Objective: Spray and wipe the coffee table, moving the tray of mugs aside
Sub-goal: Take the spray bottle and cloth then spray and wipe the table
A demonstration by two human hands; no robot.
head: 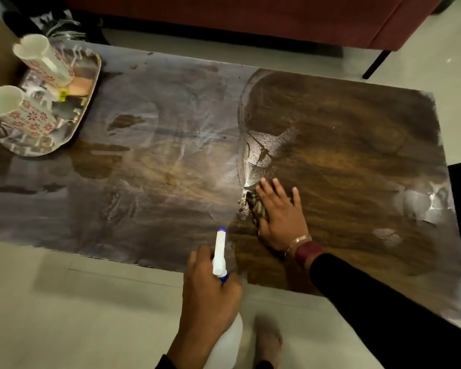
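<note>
Head view. Wooden tabletop is showing a grey film over its left half and dark, bare grain on the right. Pale floor is lying around it, a red sofa behind. Tray is sitting at the far left corner, carrying two mugs. Right hand is pressing flat, fingers spread, on a cloth mid-table. Left hand is gripping the spray bottle at the near edge.

Dim, soft focus — tabletop glare, warped edges

Black sleeve, maroon cuff, gold bangle
</note>
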